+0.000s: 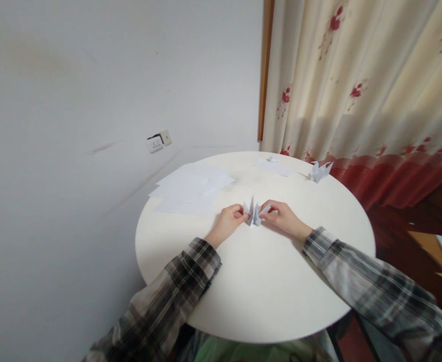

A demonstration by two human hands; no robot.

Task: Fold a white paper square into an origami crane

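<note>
Between my two hands a small white origami crane [255,213] stands just above or on the white round table [266,281], its pointed folds turned upward. My left hand [233,217] pinches its left side between thumb and fingers. On the other side, my right hand [277,215] grips a slanting pointed flap with thumb and forefinger. Both hands are closed on the same piece of folded paper. Whether its base touches the tabletop I cannot tell.
Loose white paper sheets [187,183] overlap at the table's left back. Another folded crane [320,172] stands at the right back edge. A small folded paper piece [272,158] rests by a flat sheet [275,167]. A wall with a socket [155,144] borders the left; a curtain [364,90] hangs behind.
</note>
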